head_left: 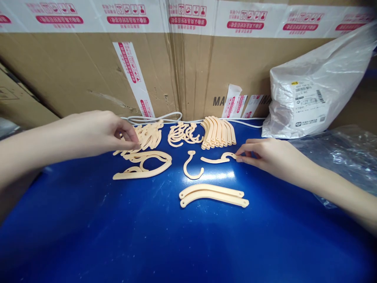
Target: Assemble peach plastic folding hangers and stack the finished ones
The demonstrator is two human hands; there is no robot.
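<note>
Bright overhead light throws white glare on the glossy blue counter (188, 236) near its middle and on the bag (318, 86) at far right, shadows stay soft, and the wide lens bends and blurs the edges.

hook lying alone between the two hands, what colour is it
Pale peach-beige; the hook shows best in the head view, against the blue table.

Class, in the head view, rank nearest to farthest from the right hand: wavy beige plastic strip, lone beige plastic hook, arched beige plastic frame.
1. Wavy beige plastic strip, at the right hand's fingertips.
2. Lone beige plastic hook, centre.
3. Arched beige plastic frame, left side.
</note>
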